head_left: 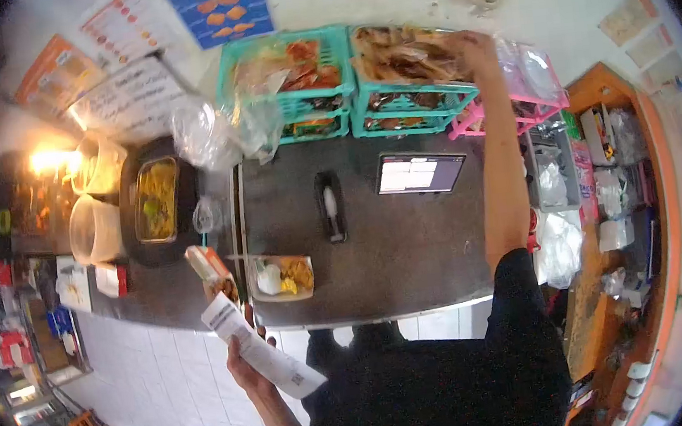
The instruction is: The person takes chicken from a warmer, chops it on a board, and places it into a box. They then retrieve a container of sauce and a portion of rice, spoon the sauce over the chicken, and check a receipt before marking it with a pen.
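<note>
Pinches a receipt (261, 351) in the left grip (245, 366), low before the desk (411, 247). Reaches the right hand (473, 43) into the teal basket (417, 106) of fried pieces (395, 57); cannot tell whether that grip has closed. Seems midway: tray (283, 298) on the desk partly filled, more to fetch.

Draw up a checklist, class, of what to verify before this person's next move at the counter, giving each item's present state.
1. Left hand has a grip on the long white paper receipt: ok, slip held up, printed side facing the camera.
2. Right hand reaches the teal plastic basket of brown fried pieces: ok, hand is over its top.
3. Right hand has a grip on a piece: cannot tell.
4. Open paper tray of food sits flat on the dark counter: ok.
5. Lit tablet screen is readable: cannot tell, text too small.
</note>
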Demonstrator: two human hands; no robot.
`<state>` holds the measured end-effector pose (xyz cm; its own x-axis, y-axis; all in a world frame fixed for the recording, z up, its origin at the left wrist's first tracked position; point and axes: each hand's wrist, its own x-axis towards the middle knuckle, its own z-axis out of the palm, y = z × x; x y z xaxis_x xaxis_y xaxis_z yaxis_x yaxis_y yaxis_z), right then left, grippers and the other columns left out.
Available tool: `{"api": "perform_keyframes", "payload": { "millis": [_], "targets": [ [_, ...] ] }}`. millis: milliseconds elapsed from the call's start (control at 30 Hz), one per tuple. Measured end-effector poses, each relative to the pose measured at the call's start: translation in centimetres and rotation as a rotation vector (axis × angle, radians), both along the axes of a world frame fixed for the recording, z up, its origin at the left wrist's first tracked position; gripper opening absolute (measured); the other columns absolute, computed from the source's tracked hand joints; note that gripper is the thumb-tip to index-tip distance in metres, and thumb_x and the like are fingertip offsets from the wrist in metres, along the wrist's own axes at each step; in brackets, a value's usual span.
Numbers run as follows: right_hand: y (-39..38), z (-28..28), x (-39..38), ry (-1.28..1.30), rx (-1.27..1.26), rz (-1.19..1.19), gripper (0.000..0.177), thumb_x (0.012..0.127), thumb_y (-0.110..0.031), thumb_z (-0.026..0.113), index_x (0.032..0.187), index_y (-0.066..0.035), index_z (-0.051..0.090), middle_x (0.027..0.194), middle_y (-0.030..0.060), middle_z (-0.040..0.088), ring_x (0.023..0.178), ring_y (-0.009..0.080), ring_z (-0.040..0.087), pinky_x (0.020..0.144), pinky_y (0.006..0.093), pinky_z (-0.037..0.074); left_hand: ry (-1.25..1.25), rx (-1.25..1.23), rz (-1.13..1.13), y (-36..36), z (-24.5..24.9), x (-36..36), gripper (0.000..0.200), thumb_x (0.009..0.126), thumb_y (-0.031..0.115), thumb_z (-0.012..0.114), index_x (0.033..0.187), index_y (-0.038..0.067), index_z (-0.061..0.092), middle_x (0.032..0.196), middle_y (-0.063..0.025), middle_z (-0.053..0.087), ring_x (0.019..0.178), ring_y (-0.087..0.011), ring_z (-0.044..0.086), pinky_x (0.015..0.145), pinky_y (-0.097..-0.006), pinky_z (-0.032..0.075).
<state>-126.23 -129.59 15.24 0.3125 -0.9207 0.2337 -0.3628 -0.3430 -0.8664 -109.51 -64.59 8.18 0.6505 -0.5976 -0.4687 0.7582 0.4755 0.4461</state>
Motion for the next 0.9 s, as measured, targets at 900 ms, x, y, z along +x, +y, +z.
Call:
{"api": "perform_keyframes", "payload": {
  "millis": [900],
  "targets": [
    [53.2, -12.6, 9.2, -0.29, 0.995, 0.672, 0.046, 0.097, -0.03, 0.057, 0.129, 0.003, 0.049, 0.117, 0.0165, 0.063, 0.106, 0.0227, 0.062, 0.087, 0.0328, 0.05, 0.011, -0.6, -0.14, 4.2, 0.7, 10.1, 0.06, 0.099, 0.039, 0.035, 0.147, 0.003, 0.029, 0.147, -0.0253, 0.034, 0.101, -0.0349, 0.062, 0.082, -0.0513, 0.057]
  ]
}}
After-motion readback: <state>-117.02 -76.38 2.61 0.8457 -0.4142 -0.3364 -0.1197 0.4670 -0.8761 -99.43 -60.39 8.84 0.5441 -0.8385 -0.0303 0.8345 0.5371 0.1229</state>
